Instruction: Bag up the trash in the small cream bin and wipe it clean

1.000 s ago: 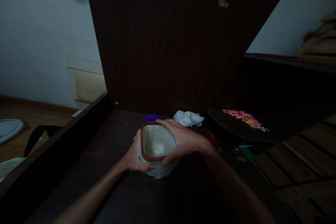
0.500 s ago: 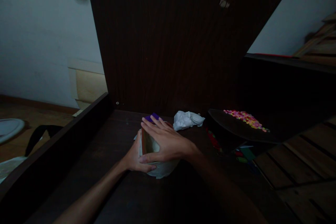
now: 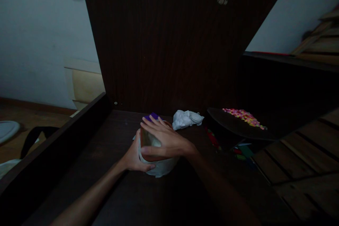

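Observation:
A round pot [image 3: 162, 168] with a brown rim and a whitish wrapping round its outside stands on the dark table. My left hand [image 3: 134, 155] is wrapped round its left side, thumb along the near wall. Across the top lies my right hand [image 3: 164, 140], its fingers stretched out to the far rim and its slightly blurred thumb by the near one. It covers much of the pot's mouth; a pale inside surface shows under the palm. Just behind the fingertips is a purple item [image 3: 151, 117], partly hidden.
A crumpled white plastic bag [image 3: 186, 119] lies behind and right of the pot. Farther right, pink and yellow small pieces [image 3: 245, 117] are spread on a dark shelf [image 3: 235, 127]. A raised wooden edge [image 3: 60, 144] runs along the left, and a tall dark panel [image 3: 169, 49] stands behind.
My right thumb has lifted off the near rim and shifted slightly inward over the pot's mouth. The left hand keeps its hold. The whole view has shifted a little.

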`<move>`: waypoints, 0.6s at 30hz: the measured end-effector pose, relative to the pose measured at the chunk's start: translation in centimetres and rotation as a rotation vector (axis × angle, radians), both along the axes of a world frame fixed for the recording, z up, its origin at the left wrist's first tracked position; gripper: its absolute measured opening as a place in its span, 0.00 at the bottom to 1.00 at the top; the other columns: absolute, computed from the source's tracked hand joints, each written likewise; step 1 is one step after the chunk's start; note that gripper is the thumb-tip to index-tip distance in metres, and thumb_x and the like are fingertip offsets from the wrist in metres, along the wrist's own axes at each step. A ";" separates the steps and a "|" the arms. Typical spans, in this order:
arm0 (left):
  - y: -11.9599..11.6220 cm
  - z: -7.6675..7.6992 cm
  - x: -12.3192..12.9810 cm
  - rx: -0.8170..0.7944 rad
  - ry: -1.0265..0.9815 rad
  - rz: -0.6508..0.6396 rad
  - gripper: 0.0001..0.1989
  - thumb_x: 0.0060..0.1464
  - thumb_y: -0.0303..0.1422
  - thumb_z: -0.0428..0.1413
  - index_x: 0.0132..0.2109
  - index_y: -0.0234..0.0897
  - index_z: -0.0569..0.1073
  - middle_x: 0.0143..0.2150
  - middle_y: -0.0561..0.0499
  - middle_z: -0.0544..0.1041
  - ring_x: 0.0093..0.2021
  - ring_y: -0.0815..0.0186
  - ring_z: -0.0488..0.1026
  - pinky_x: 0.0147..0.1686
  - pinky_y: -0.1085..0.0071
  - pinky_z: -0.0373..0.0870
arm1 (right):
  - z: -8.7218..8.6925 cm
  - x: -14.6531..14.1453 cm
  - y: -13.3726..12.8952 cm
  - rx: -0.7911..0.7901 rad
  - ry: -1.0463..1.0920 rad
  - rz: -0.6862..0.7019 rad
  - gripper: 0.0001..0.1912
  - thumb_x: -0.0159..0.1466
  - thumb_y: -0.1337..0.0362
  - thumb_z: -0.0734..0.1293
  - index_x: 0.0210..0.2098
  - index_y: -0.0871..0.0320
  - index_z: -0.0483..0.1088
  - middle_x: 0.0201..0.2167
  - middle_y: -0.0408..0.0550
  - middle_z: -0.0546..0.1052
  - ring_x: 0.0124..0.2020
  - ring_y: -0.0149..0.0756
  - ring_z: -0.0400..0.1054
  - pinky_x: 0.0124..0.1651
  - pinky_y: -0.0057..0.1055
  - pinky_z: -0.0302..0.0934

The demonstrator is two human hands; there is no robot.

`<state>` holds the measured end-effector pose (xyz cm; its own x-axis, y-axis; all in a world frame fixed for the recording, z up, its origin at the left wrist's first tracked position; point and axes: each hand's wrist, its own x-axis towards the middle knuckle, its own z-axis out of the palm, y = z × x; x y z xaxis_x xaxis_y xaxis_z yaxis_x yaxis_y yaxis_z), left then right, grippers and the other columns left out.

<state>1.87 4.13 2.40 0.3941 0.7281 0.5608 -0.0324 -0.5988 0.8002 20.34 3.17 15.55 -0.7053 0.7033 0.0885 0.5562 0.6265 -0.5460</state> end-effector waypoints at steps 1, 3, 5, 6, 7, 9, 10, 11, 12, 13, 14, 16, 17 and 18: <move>0.0 -0.1 0.0 -0.011 -0.004 0.009 0.65 0.34 0.48 0.73 0.72 0.37 0.47 0.68 0.33 0.60 0.69 0.35 0.56 0.68 0.36 0.51 | 0.1 0.5 0.0 -0.005 0.089 -0.036 0.47 0.66 0.33 0.57 0.73 0.58 0.51 0.76 0.53 0.47 0.77 0.49 0.34 0.76 0.52 0.27; 0.0 -0.2 0.0 -0.036 -0.020 0.006 0.63 0.33 0.49 0.73 0.70 0.36 0.50 0.65 0.33 0.62 0.67 0.36 0.60 0.68 0.38 0.53 | 0.0 1.8 -0.1 0.001 0.307 -0.150 0.40 0.70 0.37 0.54 0.72 0.56 0.56 0.75 0.52 0.51 0.77 0.45 0.39 0.76 0.50 0.30; 0.0 -0.2 0.0 -0.050 -0.035 -0.007 0.61 0.34 0.50 0.73 0.69 0.35 0.52 0.63 0.33 0.64 0.65 0.37 0.62 0.67 0.38 0.55 | -0.6 3.0 -0.4 -0.022 0.501 -0.271 0.36 0.72 0.39 0.54 0.70 0.53 0.59 0.74 0.50 0.55 0.76 0.43 0.43 0.76 0.49 0.33; -0.1 -0.2 0.0 -0.053 -0.040 -0.008 0.60 0.34 0.51 0.73 0.68 0.36 0.53 0.63 0.33 0.64 0.65 0.37 0.63 0.67 0.39 0.56 | -1.2 3.4 -0.6 -0.055 0.570 -0.315 0.35 0.72 0.40 0.53 0.70 0.52 0.59 0.74 0.49 0.56 0.76 0.42 0.44 0.76 0.48 0.34; -0.1 -0.2 0.0 -0.058 -0.042 -0.007 0.60 0.33 0.51 0.73 0.68 0.36 0.53 0.63 0.33 0.65 0.65 0.37 0.64 0.66 0.39 0.57 | -1.9 3.8 -0.9 -0.099 0.621 -0.345 0.34 0.73 0.41 0.53 0.70 0.51 0.59 0.73 0.48 0.57 0.75 0.41 0.45 0.76 0.47 0.35; -0.1 -0.1 0.0 -0.074 -0.041 0.003 0.61 0.33 0.52 0.73 0.69 0.37 0.53 0.62 0.34 0.66 0.64 0.37 0.64 0.66 0.39 0.59 | -3.5 4.0 -1.3 -0.164 0.683 -0.359 0.33 0.73 0.42 0.53 0.70 0.51 0.59 0.74 0.46 0.56 0.75 0.40 0.46 0.76 0.46 0.36; -0.2 -0.1 0.0 -0.082 -0.039 0.011 0.62 0.32 0.52 0.73 0.69 0.37 0.53 0.61 0.34 0.66 0.64 0.37 0.64 0.66 0.39 0.59 | -4.4 3.9 -1.5 -0.174 0.699 -0.354 0.33 0.73 0.42 0.54 0.69 0.51 0.61 0.74 0.46 0.55 0.75 0.40 0.46 0.76 0.45 0.36; -0.2 0.0 0.0 -0.090 -0.036 0.017 0.63 0.32 0.52 0.74 0.69 0.36 0.52 0.61 0.34 0.66 0.64 0.38 0.65 0.66 0.39 0.58 | -5.1 3.7 -1.6 -0.169 0.715 -0.349 0.33 0.72 0.42 0.55 0.69 0.52 0.62 0.74 0.47 0.54 0.75 0.40 0.45 0.76 0.44 0.37; -0.2 0.0 0.0 -0.094 -0.033 0.019 0.63 0.32 0.52 0.74 0.69 0.36 0.52 0.61 0.34 0.66 0.63 0.38 0.65 0.66 0.39 0.58 | -5.7 3.4 -1.6 -0.157 0.735 -0.348 0.33 0.72 0.42 0.55 0.68 0.53 0.63 0.75 0.47 0.54 0.75 0.40 0.45 0.76 0.43 0.37; -0.3 0.0 0.0 -0.093 -0.031 0.016 0.62 0.32 0.52 0.73 0.68 0.36 0.53 0.61 0.34 0.66 0.63 0.38 0.65 0.65 0.39 0.58 | -6.2 3.2 -1.6 -0.142 0.757 -0.350 0.33 0.72 0.42 0.56 0.67 0.53 0.64 0.74 0.47 0.54 0.75 0.40 0.45 0.76 0.43 0.37; -0.3 0.0 0.0 -0.090 -0.031 0.011 0.61 0.33 0.51 0.73 0.68 0.35 0.53 0.61 0.34 0.66 0.63 0.38 0.65 0.65 0.39 0.59 | -6.5 2.9 -1.6 -0.129 0.783 -0.355 0.32 0.72 0.42 0.56 0.67 0.54 0.65 0.74 0.48 0.55 0.75 0.40 0.45 0.76 0.42 0.38; -0.3 0.0 0.0 -0.081 -0.031 -0.004 0.58 0.35 0.51 0.72 0.67 0.35 0.53 0.61 0.34 0.66 0.63 0.39 0.65 0.65 0.39 0.60 | -6.8 2.7 -1.5 -0.127 0.833 -0.360 0.32 0.72 0.43 0.56 0.67 0.54 0.64 0.74 0.48 0.57 0.75 0.39 0.46 0.76 0.42 0.38; -0.3 0.0 0.0 -0.076 -0.029 -0.008 0.57 0.36 0.51 0.72 0.66 0.34 0.53 0.61 0.34 0.66 0.63 0.40 0.66 0.65 0.40 0.60 | -6.9 2.7 -1.5 -0.142 0.846 -0.357 0.32 0.72 0.44 0.56 0.68 0.53 0.62 0.74 0.48 0.57 0.75 0.39 0.47 0.76 0.42 0.38; -0.2 0.0 0.0 -0.073 -0.025 -0.009 0.56 0.36 0.51 0.71 0.66 0.34 0.54 0.61 0.34 0.66 0.63 0.40 0.66 0.64 0.40 0.61 | -7.0 2.7 -1.4 -0.165 0.855 -0.353 0.32 0.72 0.44 0.56 0.70 0.53 0.60 0.74 0.48 0.57 0.75 0.39 0.48 0.76 0.42 0.39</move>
